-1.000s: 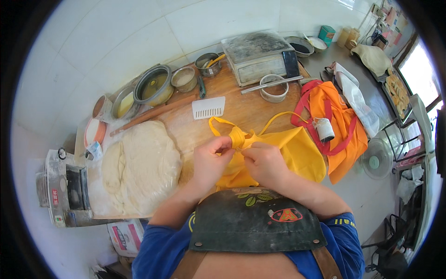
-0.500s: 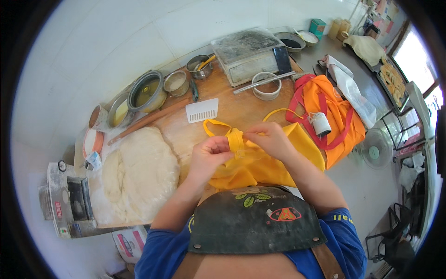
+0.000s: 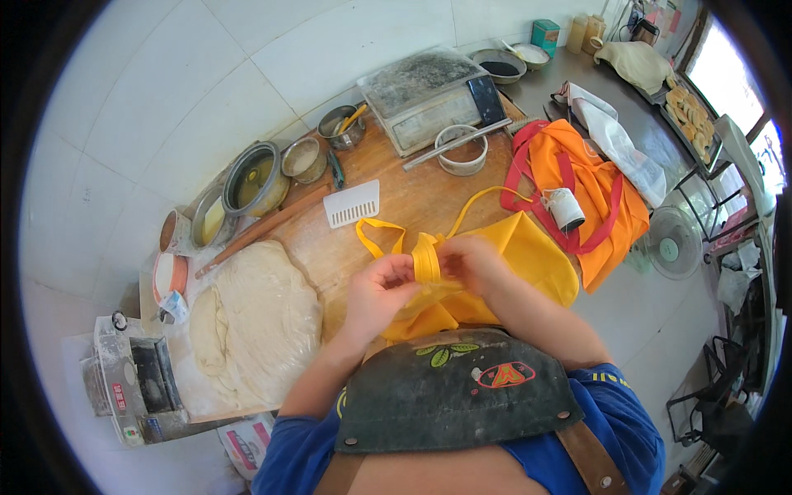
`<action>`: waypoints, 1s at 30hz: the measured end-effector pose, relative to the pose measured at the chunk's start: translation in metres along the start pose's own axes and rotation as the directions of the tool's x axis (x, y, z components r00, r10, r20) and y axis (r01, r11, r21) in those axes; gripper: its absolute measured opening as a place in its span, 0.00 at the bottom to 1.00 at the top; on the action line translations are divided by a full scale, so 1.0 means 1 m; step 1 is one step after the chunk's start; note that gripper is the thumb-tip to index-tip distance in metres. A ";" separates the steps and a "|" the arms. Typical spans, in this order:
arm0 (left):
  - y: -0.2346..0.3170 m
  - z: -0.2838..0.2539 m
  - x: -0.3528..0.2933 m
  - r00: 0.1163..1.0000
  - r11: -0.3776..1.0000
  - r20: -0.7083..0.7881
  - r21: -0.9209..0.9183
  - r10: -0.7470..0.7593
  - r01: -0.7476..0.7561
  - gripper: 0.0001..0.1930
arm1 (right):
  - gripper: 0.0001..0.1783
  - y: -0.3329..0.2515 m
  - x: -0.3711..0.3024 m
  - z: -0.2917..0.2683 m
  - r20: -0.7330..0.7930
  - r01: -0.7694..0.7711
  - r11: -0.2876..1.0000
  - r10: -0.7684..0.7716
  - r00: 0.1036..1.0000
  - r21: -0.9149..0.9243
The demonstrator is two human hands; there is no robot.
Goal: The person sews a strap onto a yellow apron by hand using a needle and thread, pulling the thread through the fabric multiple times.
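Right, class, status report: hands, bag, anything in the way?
Left hand and right hand both grip the yellow fabric bag at its bunched handle. Large pale dough sheet alongside, apart. Nothing obstructing.

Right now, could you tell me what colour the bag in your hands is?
The bag is plain yellow, handles included; the head view shows it best.

— Where are you looking from?

— From your own head, one fisheye view aimed steeply down at the wooden bench; your apron fills the lower edge and your forearms rise from it.

— How near?

— Close: your left hand and right hand sit mid-picture. The tiled wall bends along the top and left, the floor along the right.
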State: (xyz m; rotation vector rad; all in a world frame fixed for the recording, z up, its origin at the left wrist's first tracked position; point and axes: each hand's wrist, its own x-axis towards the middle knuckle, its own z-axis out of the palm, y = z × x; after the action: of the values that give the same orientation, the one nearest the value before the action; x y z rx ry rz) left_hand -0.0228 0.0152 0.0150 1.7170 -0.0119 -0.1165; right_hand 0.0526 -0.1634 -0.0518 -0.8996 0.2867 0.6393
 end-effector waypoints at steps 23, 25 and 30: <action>0.003 -0.019 0.005 0.936 0.894 0.231 -0.303 -0.266 0.329 0.17 | 0.14 -0.134 -0.081 -0.089 -0.081 0.627 0.623 -0.737 0.671 -0.467; 0.005 -0.020 0.005 0.924 0.905 0.266 -0.252 -0.276 0.343 0.17 | 0.06 -0.094 -0.057 -0.056 0.228 0.553 0.450 -0.594 0.771 -0.701; 0.008 -0.027 0.000 0.963 0.956 0.211 -0.207 -0.166 0.210 0.17 | 0.04 -0.054 -0.027 0.005 0.745 0.839 -0.031 -0.478 0.465 -0.543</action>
State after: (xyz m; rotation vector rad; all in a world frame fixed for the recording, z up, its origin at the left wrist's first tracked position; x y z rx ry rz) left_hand -0.0197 0.0401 0.0272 1.4696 0.0228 -0.4107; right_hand 0.0650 -0.1945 -0.0010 -1.7900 -1.0094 -0.1500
